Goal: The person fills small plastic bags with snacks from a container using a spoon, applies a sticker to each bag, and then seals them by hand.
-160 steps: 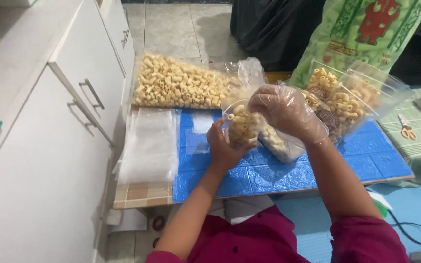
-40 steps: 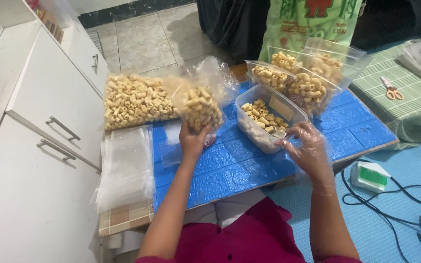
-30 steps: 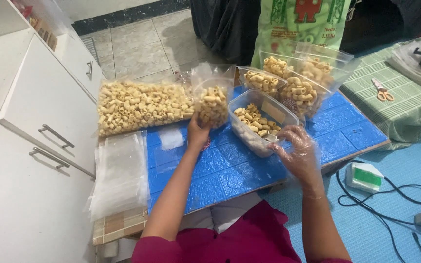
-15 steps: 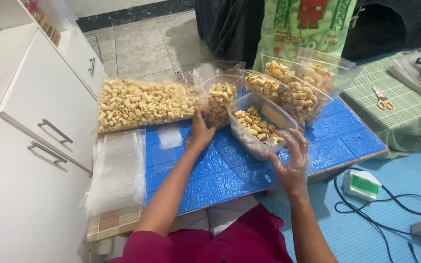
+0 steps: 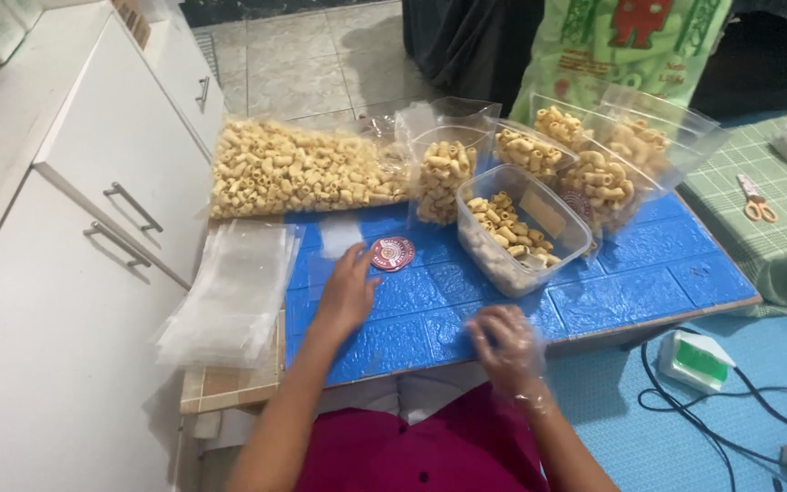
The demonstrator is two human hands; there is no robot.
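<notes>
My left hand [image 5: 346, 290] lies flat on the blue mat [image 5: 649, 273], fingers apart, beside a small round red label [image 5: 393, 253]. My right hand [image 5: 505, 341], inside a thin clear plastic glove, rests near the mat's front edge and holds nothing. Just past the label a filled clear bag of tube-shaped snacks [image 5: 443, 177] stands upright. A clear plastic tub [image 5: 519, 228], partly filled with the same snacks, sits between the hands and the far bags.
A big bag of snacks [image 5: 298, 169] lies at the far left of the mat. Several filled bags [image 5: 594, 164] stand at the back right. A stack of empty clear bags [image 5: 234, 290] lies at left by white cabinets [image 5: 75, 273]. Scissors [image 5: 755, 199] rest on green cloth; a sealer [image 5: 700, 360] sits on the floor.
My left hand set the filled bag upright among the others and came back down beside the red label. My right hand withdrew from the tub to the mat's front edge.
</notes>
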